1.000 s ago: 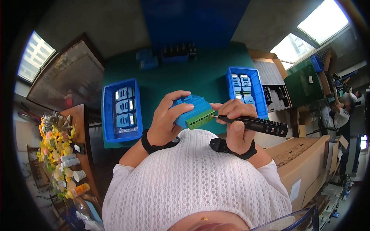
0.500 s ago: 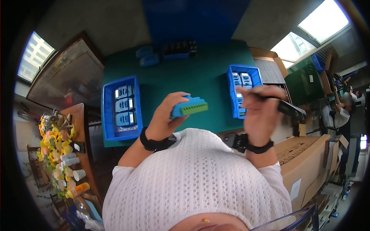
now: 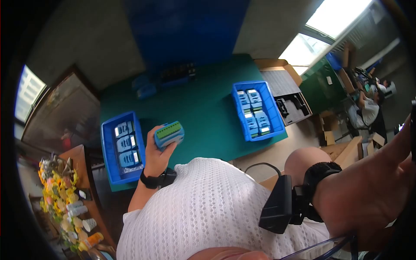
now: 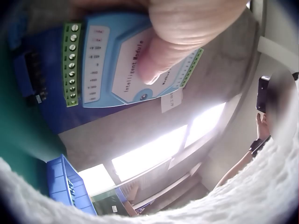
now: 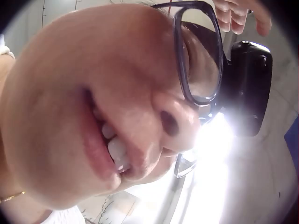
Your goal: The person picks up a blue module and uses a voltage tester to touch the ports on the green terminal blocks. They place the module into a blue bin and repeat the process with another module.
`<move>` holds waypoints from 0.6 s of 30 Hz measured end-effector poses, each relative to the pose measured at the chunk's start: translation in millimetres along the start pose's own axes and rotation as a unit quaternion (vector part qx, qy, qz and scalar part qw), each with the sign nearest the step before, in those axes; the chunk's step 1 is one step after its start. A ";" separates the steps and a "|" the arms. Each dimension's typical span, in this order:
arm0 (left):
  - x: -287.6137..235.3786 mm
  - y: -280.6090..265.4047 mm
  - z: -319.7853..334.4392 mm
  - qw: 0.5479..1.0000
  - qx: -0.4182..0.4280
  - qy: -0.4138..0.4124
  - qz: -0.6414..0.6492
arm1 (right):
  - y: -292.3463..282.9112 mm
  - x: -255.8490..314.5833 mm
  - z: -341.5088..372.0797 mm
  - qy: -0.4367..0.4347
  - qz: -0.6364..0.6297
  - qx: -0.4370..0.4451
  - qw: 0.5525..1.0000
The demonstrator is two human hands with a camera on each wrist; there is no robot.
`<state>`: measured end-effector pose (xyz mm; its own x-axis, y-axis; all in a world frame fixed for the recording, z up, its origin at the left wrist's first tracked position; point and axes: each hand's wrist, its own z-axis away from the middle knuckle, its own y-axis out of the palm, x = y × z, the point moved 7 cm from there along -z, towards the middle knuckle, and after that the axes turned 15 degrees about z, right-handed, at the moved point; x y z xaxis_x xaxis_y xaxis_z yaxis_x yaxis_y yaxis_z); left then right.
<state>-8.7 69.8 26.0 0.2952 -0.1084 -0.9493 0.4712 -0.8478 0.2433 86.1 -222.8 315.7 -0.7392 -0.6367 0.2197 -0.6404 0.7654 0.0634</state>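
Note:
The left hand [image 3: 157, 158] holds a blue module [image 3: 162, 142] with a green terminal strip facing up in the head view. In the left wrist view, the thumb [image 4: 173, 46] presses on the printed label of the module [image 4: 100, 60], between its two green terminal strips. The right hand [image 3: 368, 190] is raised close to the head camera at the right edge. Its loosely bent fingers [image 5: 238, 16] show beside the black head-worn camera [image 5: 250, 88] in the right wrist view. No held object shows in it, and part of this hand is cut off.
Blue bins with modules stand on the green table [image 3: 195, 125]: one at left [image 3: 106, 151], one at right [image 3: 275, 108]. More blue items [image 3: 145, 89] lie at the back. An open carton [image 3: 299, 110] is beside the right bin; another person [image 3: 368, 110] sits at far right.
The right hand has left the module's terminals and risen to the head; its black pen-like tool has gone from sight. The left hand has turned the module. The head view has shifted and tilted.

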 end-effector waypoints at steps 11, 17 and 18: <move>1.4 6.2 0.7 1.000 0.019 0.004 0.013 | -11.2 41.8 -12.5 -0.059 0.077 -0.005 0.995; 3.8 6.1 3.1 1.000 0.024 0.001 -0.020 | -9.8 61.5 -14.0 -0.085 0.108 0.002 0.991; 2.4 6.7 4.2 0.999 0.026 -0.004 -0.023 | -10.5 65.3 -15.1 -0.089 0.112 0.000 0.990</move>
<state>-8.3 61.7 24.6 0.2678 -0.0720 -0.9608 0.4412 -0.8773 0.1888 47.7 -271.0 344.2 -0.8877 -0.4571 0.0542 -0.4560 0.8894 0.0330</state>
